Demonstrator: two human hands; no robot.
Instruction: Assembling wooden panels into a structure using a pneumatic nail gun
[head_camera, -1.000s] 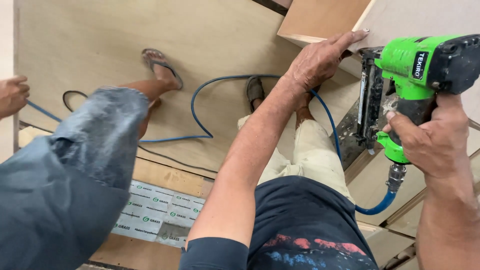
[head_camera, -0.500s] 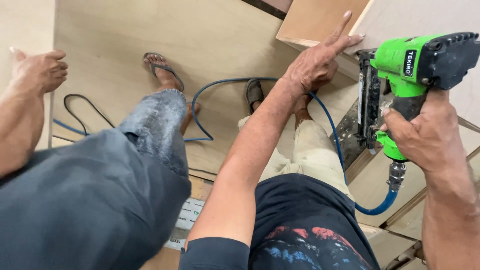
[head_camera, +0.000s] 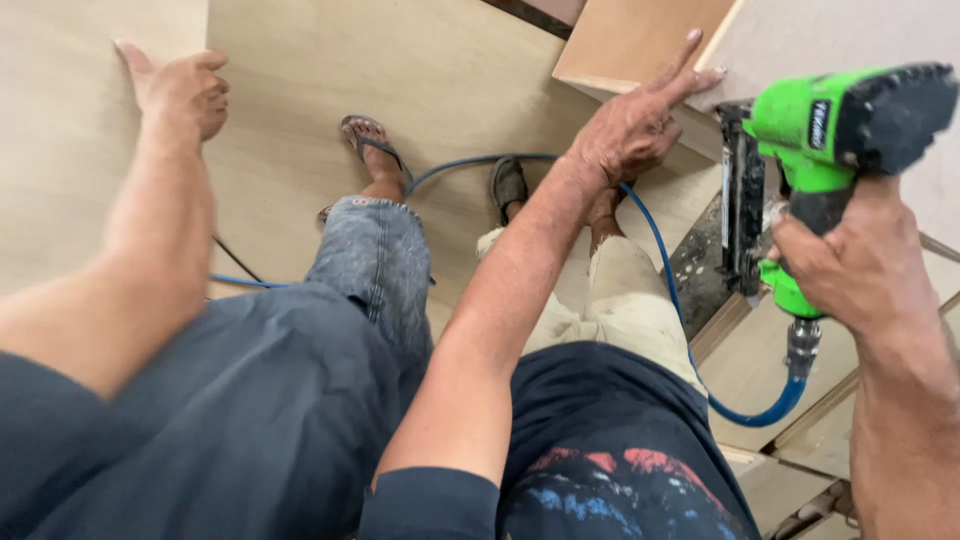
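Note:
My left hand (head_camera: 640, 125) rests flat with spread fingers against the edge of a light plywood panel (head_camera: 640, 40) at the top. My right hand (head_camera: 865, 270) grips the handle of a green and black pneumatic nail gun (head_camera: 820, 140). The gun's black nose (head_camera: 742, 200) points down beside the panel's corner. A blue air hose (head_camera: 760, 412) runs from the gun's base, loops under it and trails across the floor past my feet.
A co-worker in dark jeans (head_camera: 370, 260) stands close on my left, one hand (head_camera: 180, 90) pressed on a tall plywood sheet (head_camera: 60, 130). A sandalled foot (head_camera: 372, 145) and my own sandal (head_camera: 508, 183) stand on the plywood floor. Wooden frame pieces (head_camera: 800, 440) lie lower right.
The co-worker's arm has risen up the left sheet and their body has moved closer, filling the lower left. My hands and the nail gun have stayed roughly in place.

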